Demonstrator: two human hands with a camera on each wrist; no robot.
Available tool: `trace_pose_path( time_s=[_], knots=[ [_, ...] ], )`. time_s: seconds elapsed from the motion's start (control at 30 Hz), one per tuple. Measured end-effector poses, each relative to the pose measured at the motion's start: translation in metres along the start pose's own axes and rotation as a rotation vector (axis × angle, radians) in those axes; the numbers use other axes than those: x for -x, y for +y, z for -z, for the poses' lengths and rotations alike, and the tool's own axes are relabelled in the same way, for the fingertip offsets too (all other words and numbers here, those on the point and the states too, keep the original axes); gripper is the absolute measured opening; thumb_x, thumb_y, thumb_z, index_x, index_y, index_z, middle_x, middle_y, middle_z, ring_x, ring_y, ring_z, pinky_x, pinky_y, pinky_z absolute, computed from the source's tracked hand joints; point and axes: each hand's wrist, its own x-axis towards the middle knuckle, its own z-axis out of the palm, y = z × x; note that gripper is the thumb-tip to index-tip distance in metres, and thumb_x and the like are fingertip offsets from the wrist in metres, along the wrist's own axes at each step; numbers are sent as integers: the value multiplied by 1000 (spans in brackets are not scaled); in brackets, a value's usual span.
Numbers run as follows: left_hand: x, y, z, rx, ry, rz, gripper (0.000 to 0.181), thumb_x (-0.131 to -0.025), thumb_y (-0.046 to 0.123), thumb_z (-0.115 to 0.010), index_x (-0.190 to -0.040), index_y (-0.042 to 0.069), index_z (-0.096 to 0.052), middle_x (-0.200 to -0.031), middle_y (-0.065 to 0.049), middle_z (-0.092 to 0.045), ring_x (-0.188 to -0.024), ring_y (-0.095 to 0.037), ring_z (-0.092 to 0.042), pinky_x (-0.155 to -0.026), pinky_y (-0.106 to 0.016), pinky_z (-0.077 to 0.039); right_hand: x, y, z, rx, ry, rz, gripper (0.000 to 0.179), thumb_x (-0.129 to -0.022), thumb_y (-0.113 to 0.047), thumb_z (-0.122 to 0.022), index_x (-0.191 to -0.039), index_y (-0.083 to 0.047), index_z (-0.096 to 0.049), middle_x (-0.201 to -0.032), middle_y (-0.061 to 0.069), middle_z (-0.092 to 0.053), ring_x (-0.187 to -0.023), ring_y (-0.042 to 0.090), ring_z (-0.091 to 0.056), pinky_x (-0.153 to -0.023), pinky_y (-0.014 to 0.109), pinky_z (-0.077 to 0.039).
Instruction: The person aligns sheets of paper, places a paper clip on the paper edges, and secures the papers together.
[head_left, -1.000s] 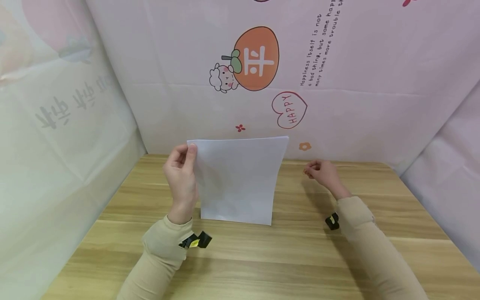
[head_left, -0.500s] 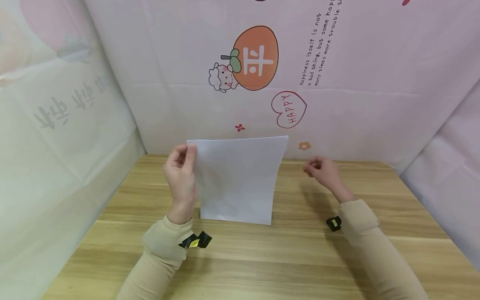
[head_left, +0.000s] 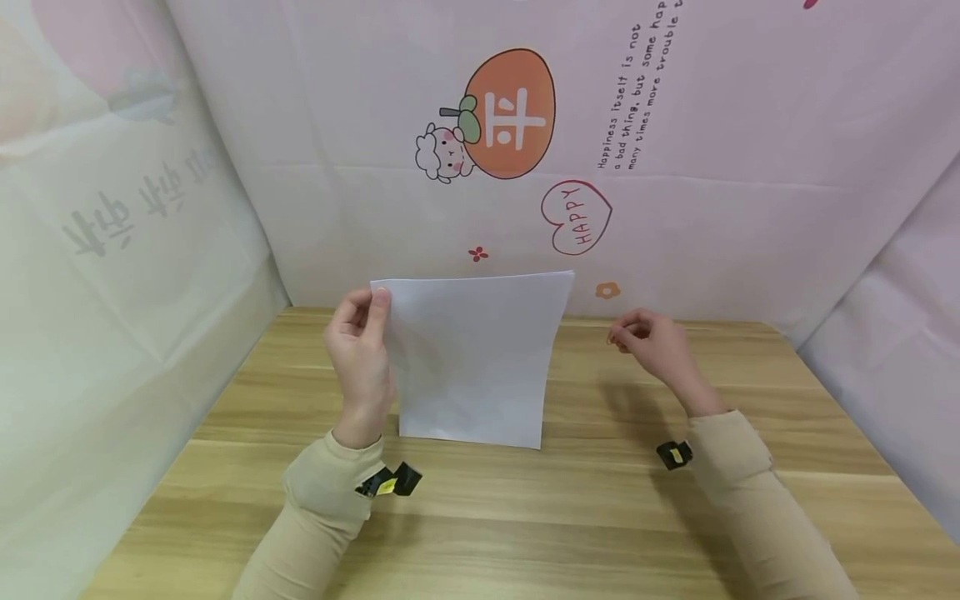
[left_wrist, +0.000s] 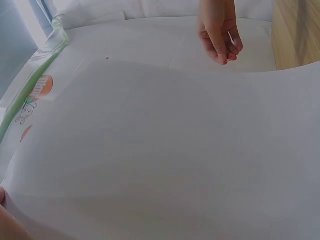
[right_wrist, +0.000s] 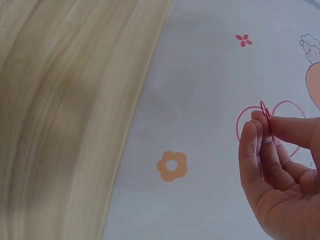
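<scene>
White paper [head_left: 472, 358] stands nearly upright over the table, its lower edge close to the wood. My left hand [head_left: 362, 362] pinches its upper left corner between thumb and fingers. A doubled edge shows at the upper right corner. To the right of the paper, apart from it, my right hand [head_left: 658, 346] is raised above the table. Between thumb and fingertips it pinches a red paper clip [right_wrist: 265, 110], whose looped end sticks out past the fingers. In the left wrist view the paper [left_wrist: 165, 150] fills most of the frame, with the right hand [left_wrist: 218, 30] beyond it.
The wooden table [head_left: 480, 533] reaches back to a white printed cloth [head_left: 360, 183] hanging as a wall. More white cloth [head_left: 112, 333] closes off the left side, and another cloth side [head_left: 892, 333] the right. Both wrists carry small black cameras.
My right wrist and forearm have shifted slightly to the right, the fingertips staying near the same spot with the paper clip. My left hand and the paper have hardly moved.
</scene>
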Motion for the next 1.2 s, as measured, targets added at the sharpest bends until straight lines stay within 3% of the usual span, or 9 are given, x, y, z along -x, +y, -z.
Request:
trace_pose_path(
  time_s=[0.27, 0.5, 0.73, 1.2],
  knots=[
    [-1, -1, 0, -11, -7, -2, 9, -87, 11, -69, -83, 5, -63, -80, 0, -59, -75, -13, -51, -72, -20, -45, 4, -7, 2, 3, 47, 52, 15, -95, -22, -57, -96, -10, -66, -86, 9, -72, -71, 11, -66, -60, 22, -50],
    [-2, -1, -1, -8, -6, 0, 10, -87, 12, -69, -83, 4, -63, -80, 0, -59, -75, -13, -51, -72, -20, -45, 9, -20, 9, -16, 119, 130, 13, -93, -19, -62, -94, -8, -67, -83, 10, -72, -70, 20, -68, -55, 19, -48],
    [-3, 0, -3, 6, -4, -12, 8, -86, 9, -69, -80, 10, -64, -79, 1, -59, -75, -12, -51, -71, -20, -45, 12, -32, 15, -26, 153, 185, 10, -91, -17, -64, -92, -8, -67, -81, 9, -72, -65, 7, -65, -51, 16, -46],
    [-2, -2, -3, -1, -11, -10, 8, -87, 11, -68, -82, 6, -64, -78, 1, -59, -74, -12, -51, -70, -20, -44, 20, -54, 19, -29, 166, 238, 11, -92, -20, -63, -92, -9, -67, -80, 6, -72, -67, 9, -65, -61, 9, -47]
  ],
)
